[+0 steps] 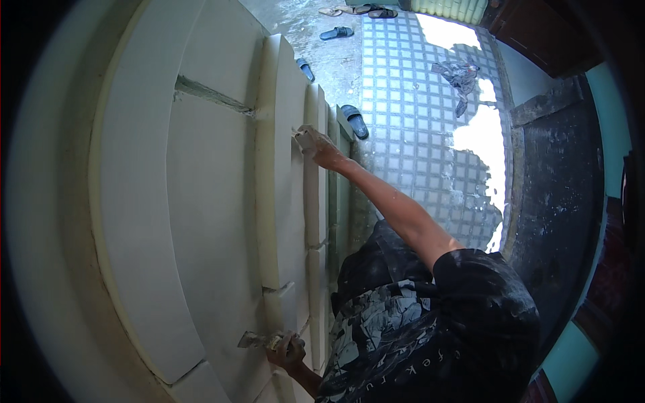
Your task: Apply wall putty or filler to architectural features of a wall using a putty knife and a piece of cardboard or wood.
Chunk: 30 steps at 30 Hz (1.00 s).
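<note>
My right hand (321, 149), at the end of an outstretched arm, is closed around a small pale flat piece (306, 141). Its kind is not clear. The piece rests at or close to the edge of a stepped white wall (269, 161). Lower down, my left hand (287, 352) grips a putty knife (251, 340) whose blade is smeared with grey-white paste and points at the wall's face. The wall is built of pale blocks in raised bands. A rough groove (213, 94) runs between two of its upper blocks.
Beyond the wall lies a floor of small square tiles (416, 114) with bright sun patches. Several dark sandals (355, 121) and a crumpled cloth (459, 82) lie on the floor. A dark slab or board (557, 181) stands on the right, beside a turquoise wall (610, 134).
</note>
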{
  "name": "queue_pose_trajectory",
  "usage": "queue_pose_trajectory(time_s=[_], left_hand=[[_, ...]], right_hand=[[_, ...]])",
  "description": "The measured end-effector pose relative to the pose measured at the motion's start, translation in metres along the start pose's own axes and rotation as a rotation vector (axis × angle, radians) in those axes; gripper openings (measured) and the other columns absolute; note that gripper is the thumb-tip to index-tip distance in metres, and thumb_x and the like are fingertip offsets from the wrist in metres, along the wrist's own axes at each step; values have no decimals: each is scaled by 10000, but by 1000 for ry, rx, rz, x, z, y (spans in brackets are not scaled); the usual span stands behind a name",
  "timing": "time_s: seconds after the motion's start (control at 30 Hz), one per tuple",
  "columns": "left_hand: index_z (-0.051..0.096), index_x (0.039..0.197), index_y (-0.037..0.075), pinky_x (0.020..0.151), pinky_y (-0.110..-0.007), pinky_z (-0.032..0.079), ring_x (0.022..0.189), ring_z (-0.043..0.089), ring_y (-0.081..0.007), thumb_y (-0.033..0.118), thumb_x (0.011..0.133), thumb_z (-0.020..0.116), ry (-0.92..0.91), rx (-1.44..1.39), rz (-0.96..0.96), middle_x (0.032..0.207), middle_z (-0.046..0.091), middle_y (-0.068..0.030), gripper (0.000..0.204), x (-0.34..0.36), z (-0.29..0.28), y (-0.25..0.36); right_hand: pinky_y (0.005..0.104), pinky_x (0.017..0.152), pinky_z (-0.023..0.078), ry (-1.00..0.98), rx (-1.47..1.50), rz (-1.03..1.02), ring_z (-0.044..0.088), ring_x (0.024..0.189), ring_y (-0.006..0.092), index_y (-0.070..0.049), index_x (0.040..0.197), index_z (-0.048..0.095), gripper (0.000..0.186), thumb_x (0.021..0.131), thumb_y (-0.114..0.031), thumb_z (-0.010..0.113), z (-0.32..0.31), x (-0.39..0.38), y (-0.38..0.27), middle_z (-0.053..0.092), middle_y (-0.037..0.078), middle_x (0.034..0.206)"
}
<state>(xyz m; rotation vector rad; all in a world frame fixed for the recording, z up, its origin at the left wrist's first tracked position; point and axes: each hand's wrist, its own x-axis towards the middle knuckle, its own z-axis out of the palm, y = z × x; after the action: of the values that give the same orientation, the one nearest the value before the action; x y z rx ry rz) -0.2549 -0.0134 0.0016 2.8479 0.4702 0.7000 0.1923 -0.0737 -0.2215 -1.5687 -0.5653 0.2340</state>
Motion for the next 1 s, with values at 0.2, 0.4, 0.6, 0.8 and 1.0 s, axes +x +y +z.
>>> queue_pose_trajectory(time_s=[0.2, 0.4, 0.6, 0.8, 1.0], left_hand=[[668, 778, 159, 591, -382, 495, 701, 605, -285, 74, 705, 679, 1, 15, 12, 787, 624, -100, 112, -2, -1, 0], [665, 779, 152, 593, -383, 500, 708, 609, -285, 57, 700, 665, 16, 8, -8, 813, 612, -107, 124, -2, -1, 0], [666, 782, 147, 589, -375, 505, 706, 610, -277, 64, 713, 663, 18, -25, -4, 840, 603, -113, 108, 0, 6, -6], [664, 784, 133, 591, -372, 505, 708, 608, -275, 72, 711, 661, 8, -20, -2, 834, 600, -109, 95, -1, 1, -5], [664, 777, 118, 606, -380, 506, 727, 607, -283, 73, 712, 648, 20, -39, -6, 836, 601, -122, 81, -3, 1, -5]], right_hand=[[401, 772, 445, 162, -170, -188, 541, 898, 338, 8, 1099, 295, 459, 710, 59, 533, -5, -7, 1, 458, 179, 878], [360, 705, 470, 3, -288, 54, 583, 863, 268, 2, 1010, 380, 410, 687, -9, 632, -18, -17, 4, 493, 147, 872], [277, 553, 489, -27, 78, 351, 584, 587, 126, 11, 1037, 562, 328, 803, -189, 677, -37, -28, -4, 640, 86, 804], [344, 639, 486, -7, -36, 230, 625, 676, 204, -30, 1056, 643, 320, 876, -284, 566, -34, -34, -13, 672, 95, 776], [393, 840, 465, 83, -379, -28, 608, 912, 285, -133, 1148, 634, 315, 886, -290, 558, -27, -8, 1, 642, 139, 966]])
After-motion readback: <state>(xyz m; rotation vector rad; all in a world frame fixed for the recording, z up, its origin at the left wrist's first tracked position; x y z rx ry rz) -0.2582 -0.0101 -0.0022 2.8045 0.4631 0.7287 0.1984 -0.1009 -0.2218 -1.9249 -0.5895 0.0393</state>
